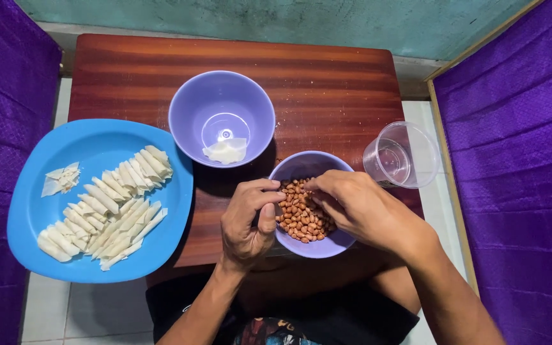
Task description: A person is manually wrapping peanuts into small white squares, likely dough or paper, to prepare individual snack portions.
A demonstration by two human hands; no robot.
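blue plate (30,217), lilac bowls (186,108) – brown peanuts (298,214)

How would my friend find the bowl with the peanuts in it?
Look at the brown wooden table, then at its near edge, where two hands meet. The peanut bowl sits under the left hand and right hand. It is the smaller purple bowl; the bigger purple bowl behind it holds only a white scrap.

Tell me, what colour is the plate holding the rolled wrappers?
Bright blue plate, clearest in the head view.

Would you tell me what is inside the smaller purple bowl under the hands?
The small purple bowl holds reddish-brown peanuts. The right hand and left hand cover its sides, so its bottom stays hidden.
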